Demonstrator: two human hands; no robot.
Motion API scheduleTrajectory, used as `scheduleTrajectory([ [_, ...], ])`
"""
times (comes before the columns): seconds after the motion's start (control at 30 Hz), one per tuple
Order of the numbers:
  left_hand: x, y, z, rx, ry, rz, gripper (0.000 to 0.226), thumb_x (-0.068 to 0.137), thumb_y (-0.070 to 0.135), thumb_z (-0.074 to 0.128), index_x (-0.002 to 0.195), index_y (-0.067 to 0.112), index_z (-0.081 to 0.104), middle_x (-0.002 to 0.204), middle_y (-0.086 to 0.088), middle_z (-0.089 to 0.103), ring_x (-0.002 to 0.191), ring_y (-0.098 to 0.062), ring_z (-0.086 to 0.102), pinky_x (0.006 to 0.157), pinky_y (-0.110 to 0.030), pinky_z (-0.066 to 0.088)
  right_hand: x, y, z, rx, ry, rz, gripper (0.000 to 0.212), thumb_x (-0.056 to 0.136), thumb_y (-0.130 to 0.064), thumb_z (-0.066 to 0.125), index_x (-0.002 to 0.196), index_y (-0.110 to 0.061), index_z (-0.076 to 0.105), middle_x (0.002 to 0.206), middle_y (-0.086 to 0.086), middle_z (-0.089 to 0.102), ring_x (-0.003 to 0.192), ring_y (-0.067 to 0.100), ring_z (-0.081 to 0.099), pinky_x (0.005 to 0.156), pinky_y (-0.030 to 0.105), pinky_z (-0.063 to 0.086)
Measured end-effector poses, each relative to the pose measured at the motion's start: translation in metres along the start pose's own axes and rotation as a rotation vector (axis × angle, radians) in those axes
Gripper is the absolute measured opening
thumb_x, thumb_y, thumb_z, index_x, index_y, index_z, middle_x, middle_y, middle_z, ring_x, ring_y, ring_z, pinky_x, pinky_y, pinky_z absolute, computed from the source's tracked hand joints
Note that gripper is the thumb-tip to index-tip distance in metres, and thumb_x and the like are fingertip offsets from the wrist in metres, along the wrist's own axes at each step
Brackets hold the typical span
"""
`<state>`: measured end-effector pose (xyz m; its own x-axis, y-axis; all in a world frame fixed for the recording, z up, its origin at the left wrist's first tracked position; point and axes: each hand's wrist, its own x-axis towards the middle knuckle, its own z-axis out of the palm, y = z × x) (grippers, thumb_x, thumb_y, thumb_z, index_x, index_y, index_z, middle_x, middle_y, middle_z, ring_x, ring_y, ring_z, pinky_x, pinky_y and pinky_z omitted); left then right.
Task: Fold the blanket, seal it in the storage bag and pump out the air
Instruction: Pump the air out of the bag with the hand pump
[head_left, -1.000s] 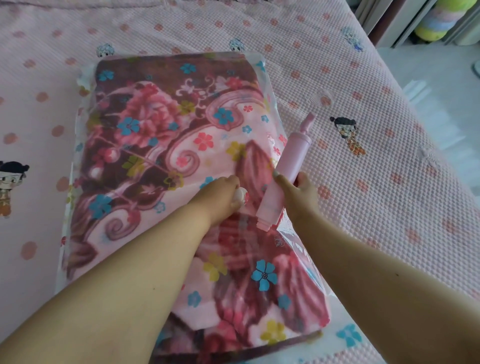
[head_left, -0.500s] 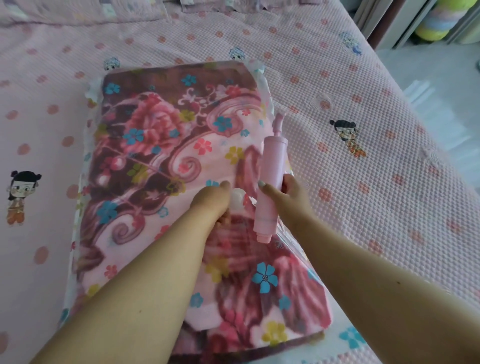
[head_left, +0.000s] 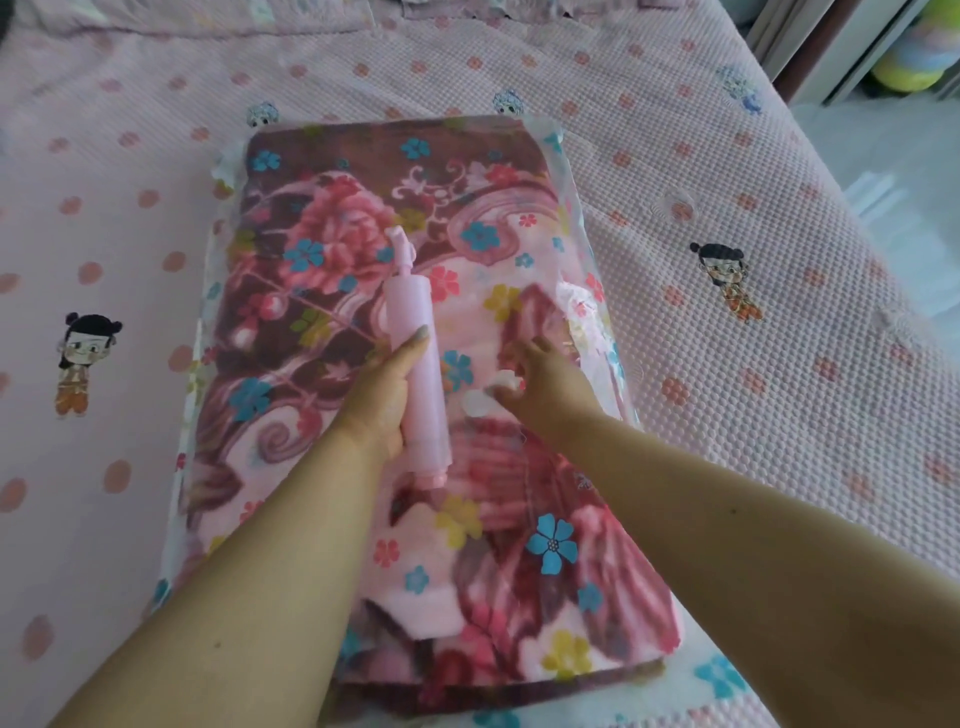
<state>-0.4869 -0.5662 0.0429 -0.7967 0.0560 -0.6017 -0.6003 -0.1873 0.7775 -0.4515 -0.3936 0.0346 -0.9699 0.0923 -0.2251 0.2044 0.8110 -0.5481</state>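
The folded floral blanket (head_left: 358, 218) lies inside the clear storage bag (head_left: 577, 208) on the bed. My left hand (head_left: 379, 400) grips the pink hand pump (head_left: 415, 322) around its barrel. The pump is held over the bag with its handle pointing away from me. My right hand (head_left: 545, 379) is on the bag just right of the pump. Its thumb and fingers pinch the white valve cap (head_left: 506, 383) beside the round white valve (head_left: 475, 402). This hand is blurred with motion.
The bag lies on a pink dotted bedspread (head_left: 727, 364) with cartoon figures. The bed's right edge drops to a pale floor (head_left: 904, 156). A colourful soft toy (head_left: 914, 62) sits at the top right by a door frame.
The pump has passed from my right hand to my left hand and now sits left of the valve. My right hand has taken over at the valve, where the left was before.
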Motion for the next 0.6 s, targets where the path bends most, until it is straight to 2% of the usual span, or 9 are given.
scheduleTrajectory([
  [0.07,0.0,-0.004,-0.012,0.015,-0.014,-0.051,0.042,0.086,0.036,0.066,0.119,0.01,0.059,0.086,-0.01,0.065,0.072,-0.025,0.066,0.062,-0.03,0.054,0.0,-0.008,0.011,-0.187,-0.135,-0.057,0.058,0.082,-0.038,0.07,0.134,-0.024,0.048,0.126,-0.002,0.048,0.103,0.022,0.058,0.08,0.034,0.05],
  [0.1,-0.001,-0.006,-0.014,0.029,-0.019,-0.064,0.042,0.086,0.038,0.066,0.117,0.011,0.06,0.086,-0.011,0.066,0.069,-0.025,0.067,0.062,-0.031,0.054,0.001,-0.012,0.016,-0.277,-0.17,-0.089,0.059,0.082,-0.037,0.069,0.135,-0.026,0.046,0.126,-0.001,0.046,0.104,0.023,0.057,0.077,0.035,0.05],
  [0.2,-0.002,-0.01,-0.017,0.031,-0.021,-0.069,0.041,0.086,0.04,0.066,0.113,0.01,0.061,0.084,-0.012,0.067,0.066,-0.024,0.068,0.062,-0.031,0.054,0.005,-0.021,0.031,-0.411,-0.221,-0.112,0.041,0.086,-0.022,0.063,0.126,-0.018,0.053,0.12,0.004,0.046,0.102,0.029,0.059,0.072,0.035,0.047],
  [0.3,0.001,-0.016,-0.02,0.023,-0.038,-0.057,0.044,0.086,0.04,0.066,0.117,0.009,0.06,0.09,-0.014,0.068,0.067,-0.024,0.068,0.063,-0.033,0.055,0.006,-0.023,0.035,-0.262,-0.236,-0.083,0.024,0.087,-0.008,0.057,0.11,-0.01,0.059,0.115,0.008,0.052,0.099,0.03,0.059,0.074,0.033,0.045],
  [0.33,0.001,-0.017,-0.02,0.02,-0.046,-0.055,0.042,0.087,0.04,0.065,0.116,0.011,0.06,0.089,-0.013,0.068,0.067,-0.024,0.069,0.064,-0.033,0.055,0.004,-0.022,0.031,-0.159,-0.204,-0.081,0.018,0.087,-0.008,0.057,0.104,-0.009,0.062,0.111,0.007,0.056,0.096,0.028,0.059,0.074,0.031,0.044],
  [0.4,0.001,-0.019,-0.017,0.002,-0.076,-0.052,0.033,0.088,0.038,0.063,0.11,0.014,0.061,0.083,-0.01,0.068,0.066,-0.023,0.068,0.066,-0.033,0.053,-0.004,-0.011,0.016,0.047,-0.017,-0.03,0.011,0.086,-0.008,0.06,0.095,-0.008,0.066,0.099,0.005,0.063,0.085,0.02,0.057,0.071,0.027,0.041],
  [0.5,-0.002,-0.016,-0.007,-0.016,-0.091,-0.046,0.02,0.089,0.035,0.062,0.097,0.017,0.062,0.077,-0.008,0.066,0.068,-0.024,0.065,0.068,-0.034,0.051,-0.013,0.027,-0.012,0.295,0.299,0.219,0.015,0.082,-0.001,0.059,0.086,-0.013,0.067,0.077,-0.008,0.06,0.073,0.013,0.055,0.068,0.025,0.042],
  [0.53,-0.002,-0.016,-0.002,-0.014,-0.091,-0.051,0.02,0.089,0.035,0.062,0.095,0.016,0.062,0.078,-0.009,0.065,0.068,-0.025,0.063,0.068,-0.035,0.05,-0.015,0.038,-0.017,0.307,0.327,0.27,0.017,0.082,-0.001,0.059,0.086,-0.016,0.066,0.076,-0.011,0.057,0.073,0.013,0.055,0.069,0.026,0.046],
  [0.6,-0.004,-0.016,0.007,0.0,-0.094,-0.073,0.024,0.089,0.036,0.063,0.095,0.013,0.062,0.083,-0.012,0.063,0.07,-0.026,0.061,0.068,-0.035,0.05,-0.017,0.049,-0.015,0.222,0.276,0.248,0.013,0.083,-0.011,0.063,0.093,-0.019,0.066,0.086,-0.008,0.055,0.077,0.013,0.054,0.075,0.03,0.05],
])
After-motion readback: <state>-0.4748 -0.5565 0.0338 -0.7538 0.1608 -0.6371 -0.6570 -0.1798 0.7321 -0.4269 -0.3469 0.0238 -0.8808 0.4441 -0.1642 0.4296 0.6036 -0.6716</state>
